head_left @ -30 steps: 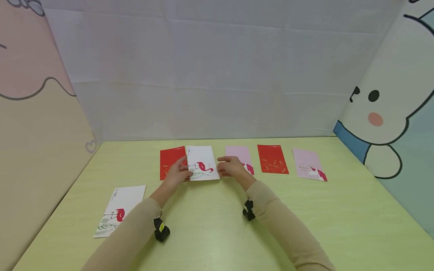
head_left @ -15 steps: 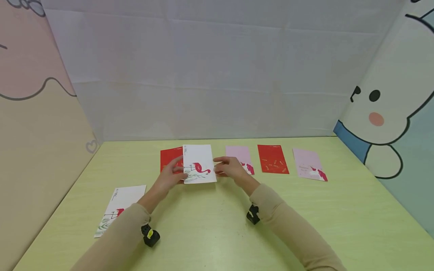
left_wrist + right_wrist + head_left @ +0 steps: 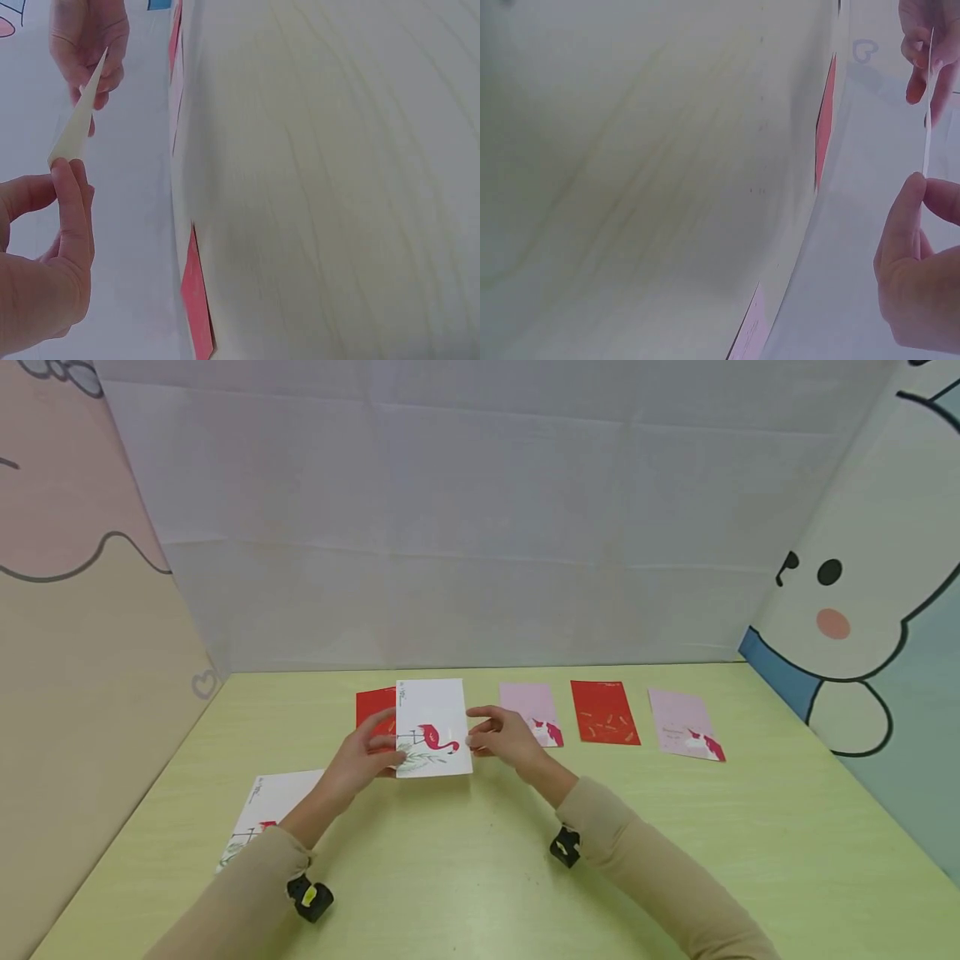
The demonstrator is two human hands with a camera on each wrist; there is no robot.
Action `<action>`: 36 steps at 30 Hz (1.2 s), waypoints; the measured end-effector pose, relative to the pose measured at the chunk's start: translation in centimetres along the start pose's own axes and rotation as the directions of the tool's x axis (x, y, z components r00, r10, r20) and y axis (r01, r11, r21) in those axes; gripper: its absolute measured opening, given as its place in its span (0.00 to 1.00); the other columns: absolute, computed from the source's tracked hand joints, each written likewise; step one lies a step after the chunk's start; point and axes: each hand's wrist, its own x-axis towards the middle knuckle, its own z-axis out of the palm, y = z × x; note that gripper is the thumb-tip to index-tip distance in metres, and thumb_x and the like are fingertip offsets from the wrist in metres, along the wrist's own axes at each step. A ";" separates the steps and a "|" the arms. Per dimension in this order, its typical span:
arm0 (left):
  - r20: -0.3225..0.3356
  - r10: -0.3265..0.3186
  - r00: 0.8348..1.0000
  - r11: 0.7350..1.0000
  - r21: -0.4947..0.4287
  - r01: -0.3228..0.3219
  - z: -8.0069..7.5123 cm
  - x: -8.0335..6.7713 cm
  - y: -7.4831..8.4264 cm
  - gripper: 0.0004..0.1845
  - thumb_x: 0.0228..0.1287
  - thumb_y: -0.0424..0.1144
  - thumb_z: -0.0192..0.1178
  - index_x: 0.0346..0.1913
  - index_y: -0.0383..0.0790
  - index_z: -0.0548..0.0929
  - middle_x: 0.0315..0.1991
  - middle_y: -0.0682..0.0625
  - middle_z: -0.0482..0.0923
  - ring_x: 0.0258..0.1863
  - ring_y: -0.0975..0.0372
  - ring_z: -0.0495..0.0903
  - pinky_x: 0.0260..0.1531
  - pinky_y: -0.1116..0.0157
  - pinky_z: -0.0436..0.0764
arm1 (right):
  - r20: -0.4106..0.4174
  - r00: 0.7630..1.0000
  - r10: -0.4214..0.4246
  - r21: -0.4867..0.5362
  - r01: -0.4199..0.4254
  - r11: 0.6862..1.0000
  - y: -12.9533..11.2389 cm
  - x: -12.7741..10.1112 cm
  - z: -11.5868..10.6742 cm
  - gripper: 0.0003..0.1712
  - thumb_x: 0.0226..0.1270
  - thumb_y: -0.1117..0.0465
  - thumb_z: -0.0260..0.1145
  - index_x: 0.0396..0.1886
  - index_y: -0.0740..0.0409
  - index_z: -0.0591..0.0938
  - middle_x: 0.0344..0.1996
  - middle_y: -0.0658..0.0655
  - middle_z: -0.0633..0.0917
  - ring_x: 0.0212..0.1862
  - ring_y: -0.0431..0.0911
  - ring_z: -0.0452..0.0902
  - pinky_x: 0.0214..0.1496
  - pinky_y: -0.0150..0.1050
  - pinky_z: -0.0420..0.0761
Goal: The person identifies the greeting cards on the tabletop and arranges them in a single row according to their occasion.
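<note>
A white card (image 3: pixel 430 718) with a red flamingo and green leaves is held up above the table, tilted toward the head camera. My left hand (image 3: pixel 362 753) pinches its left edge, thumb in front and fingers behind. At the opposite edge my right hand (image 3: pixel 506 739) pinches it between thumb and fingers. In both wrist views the card (image 3: pixel 79 120) shows nearly edge-on, between the two hands. Behind the card lies a red card (image 3: pixel 374 706), partly covered. A second white flamingo card (image 3: pixel 281 797) lies at the left, partly hidden by my left forearm.
Right of the held card, a pink unicorn card (image 3: pixel 525 697), a red card (image 3: pixel 605 712) and another pink unicorn card (image 3: pixel 682 720) lie in a row near the back of the light green table (image 3: pixel 465 877). A white sheet (image 3: pixel 487 527) hangs behind it.
Both hands have raised the white flamingo card and brought it nearer and slightly left, so it covers more of the red card behind. The other cards have stayed in place.
</note>
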 end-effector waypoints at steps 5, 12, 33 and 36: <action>0.004 -0.005 1.000 1.000 0.012 0.005 -0.5 -0.7 0.0 0.36 0.55 0.32 0.60 0.66 0.43 0.55 0.45 0.40 0.72 0.42 0.52 0.74 0.34 0.62 0.78 | 0.029 0.999 -0.026 0.013 0.025 1.000 -0.1 -0.5 0.2 0.24 0.54 0.73 0.62 0.53 0.63 0.73 0.31 0.60 0.77 0.30 0.46 0.76 0.36 0.39 0.79; -0.012 0.007 1.000 0.999 0.042 -0.007 -1.2 -1.6 -0.3 0.32 0.56 0.33 0.59 0.63 0.40 0.59 0.44 0.40 0.71 0.38 0.53 0.76 0.33 0.62 0.79 | 0.074 0.997 -0.035 0.009 0.034 0.999 -0.4 -1.5 0.7 0.26 0.54 0.73 0.62 0.55 0.61 0.71 0.30 0.59 0.77 0.30 0.46 0.76 0.37 0.40 0.79; -0.044 0.044 0.998 0.987 0.159 -0.037 -4.1 -4.4 -0.9 0.22 0.58 0.33 0.57 0.55 0.31 0.67 0.36 0.42 0.76 0.25 0.53 0.78 0.29 0.64 0.79 | 0.113 0.994 -0.006 0.060 -0.001 0.998 -0.4 -3.6 3.9 0.23 0.52 0.74 0.63 0.51 0.63 0.72 0.30 0.59 0.77 0.27 0.46 0.77 0.31 0.38 0.79; -0.043 0.055 0.998 0.985 0.169 -0.047 -4.5 -4.8 -0.9 0.22 0.58 0.33 0.57 0.55 0.30 0.67 0.35 0.42 0.76 0.26 0.52 0.78 0.29 0.64 0.79 | 0.107 0.994 -0.003 0.066 -0.004 0.998 -0.6 -3.9 4.4 0.24 0.53 0.73 0.63 0.51 0.63 0.72 0.29 0.59 0.77 0.27 0.46 0.77 0.31 0.39 0.80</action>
